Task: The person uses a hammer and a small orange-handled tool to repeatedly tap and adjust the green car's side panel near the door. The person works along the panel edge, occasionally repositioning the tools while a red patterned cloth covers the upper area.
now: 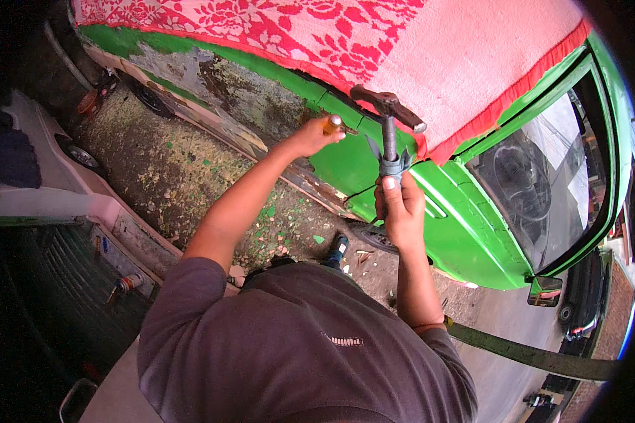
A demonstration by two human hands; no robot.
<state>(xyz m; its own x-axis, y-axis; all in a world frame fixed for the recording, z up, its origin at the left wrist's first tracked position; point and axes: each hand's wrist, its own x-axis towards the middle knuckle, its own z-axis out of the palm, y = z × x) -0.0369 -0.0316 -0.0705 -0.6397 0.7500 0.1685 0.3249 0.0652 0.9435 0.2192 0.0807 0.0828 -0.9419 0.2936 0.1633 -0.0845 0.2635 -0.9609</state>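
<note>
My left hand (309, 138) is closed around an orange-handled tool (333, 124), held against or just off the side of a green van (339, 166). The tool's pale butt end points up toward me, and its working end is mostly hidden. My right hand (402, 211) grips a hammer (389, 137) by its metal shaft, which has a grey strip knotted round it. The hammer head is raised level with the van's upper edge, to the right of the tool. Left of my left hand, a stripped patch (243, 88) shows bare, rusty metal and old filler.
A pink and red floral cloth (331, 35) covers the van's top. Paint and filler chips litter the ground (197, 169). A pale vehicle (42, 141) stands at left, near a small can (128, 283). The van's side mirror (545, 290) juts out at right.
</note>
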